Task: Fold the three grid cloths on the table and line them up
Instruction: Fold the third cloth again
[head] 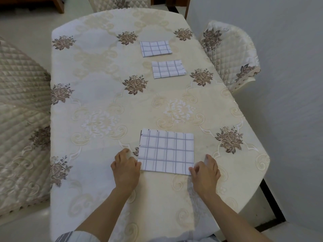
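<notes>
Three white cloths with grey grid lines lie folded on the table (97,81). The far cloth (155,48) and the middle cloth (168,69) are small rectangles at the back right. The near cloth (167,151) is a larger folded square in front of me. My left hand (126,169) pinches its near left corner. My right hand (206,172) pinches its near right corner. The cloth lies flat between both hands.
A cream floral tablecloth covers the table. Quilted chairs stand at the left (21,119), at the right (229,55) and at the far end (120,2). The table's right edge runs close to a white wall (288,84).
</notes>
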Demonstrator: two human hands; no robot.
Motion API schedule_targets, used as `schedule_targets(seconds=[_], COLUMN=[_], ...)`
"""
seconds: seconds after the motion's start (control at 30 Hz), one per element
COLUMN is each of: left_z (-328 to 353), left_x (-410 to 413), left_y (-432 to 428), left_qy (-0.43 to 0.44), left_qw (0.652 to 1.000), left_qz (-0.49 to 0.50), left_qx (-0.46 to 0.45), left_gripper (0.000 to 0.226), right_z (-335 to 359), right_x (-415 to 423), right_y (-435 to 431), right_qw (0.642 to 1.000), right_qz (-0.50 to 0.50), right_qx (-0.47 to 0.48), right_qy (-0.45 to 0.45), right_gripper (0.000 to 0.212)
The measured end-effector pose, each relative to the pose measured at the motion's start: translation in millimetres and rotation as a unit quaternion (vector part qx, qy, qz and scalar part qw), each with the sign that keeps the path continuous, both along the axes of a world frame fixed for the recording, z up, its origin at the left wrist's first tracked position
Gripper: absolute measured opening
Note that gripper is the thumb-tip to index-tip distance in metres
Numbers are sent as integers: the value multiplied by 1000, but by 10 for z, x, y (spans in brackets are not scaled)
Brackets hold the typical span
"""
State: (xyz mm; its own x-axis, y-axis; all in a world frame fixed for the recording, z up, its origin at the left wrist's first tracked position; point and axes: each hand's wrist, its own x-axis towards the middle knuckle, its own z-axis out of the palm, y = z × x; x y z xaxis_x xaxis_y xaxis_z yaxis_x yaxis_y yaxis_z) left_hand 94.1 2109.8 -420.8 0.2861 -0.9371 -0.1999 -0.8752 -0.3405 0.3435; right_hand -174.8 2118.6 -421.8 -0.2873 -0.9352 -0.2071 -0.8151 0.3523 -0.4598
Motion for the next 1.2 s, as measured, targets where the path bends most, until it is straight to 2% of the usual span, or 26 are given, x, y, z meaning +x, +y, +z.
schedule_targets(seconds=[0.07,0.17,0.3,0.43,0.6,0.7,0.87,1.03,1.2], left_z=[2,-3,-10,39,66,48,-23,-27,46], left_x=[-5,3,-18,-126,-395,-369,-38,163,24], left_y=[8,9,-20,-80,-70,-60,-7,20,-25], left_qy=[-3,5,-28,-90,-123,-113,-87,-87,-110], left_qw=[1000,1000,994,986,982,983,987,988,982], left_qz=[-1,-7,-103,-139,-144,-142,-133,-127,-154], left_qx=[0,-26,-32,-36,0,11,4,10,1], left_gripper=[22,4,36,31,73,78,69,64,57], right_z=[-14,-42,-53,-70,-90,-87,-77,12,85], right_x=[-6,22,107,225,438,402,156,-21,16], right_y=[-13,-61,-165,-217,-194,-206,-202,-272,-326], right_qw=[1000,996,984,975,972,971,972,965,963], right_qz=[4,83,173,204,192,198,201,197,186], right_qx=[-16,-29,12,21,26,31,43,112,139], right_qy=[-2,24,45,87,132,131,114,132,139], right_gripper=[17,44,60,75,95,97,94,100,102])
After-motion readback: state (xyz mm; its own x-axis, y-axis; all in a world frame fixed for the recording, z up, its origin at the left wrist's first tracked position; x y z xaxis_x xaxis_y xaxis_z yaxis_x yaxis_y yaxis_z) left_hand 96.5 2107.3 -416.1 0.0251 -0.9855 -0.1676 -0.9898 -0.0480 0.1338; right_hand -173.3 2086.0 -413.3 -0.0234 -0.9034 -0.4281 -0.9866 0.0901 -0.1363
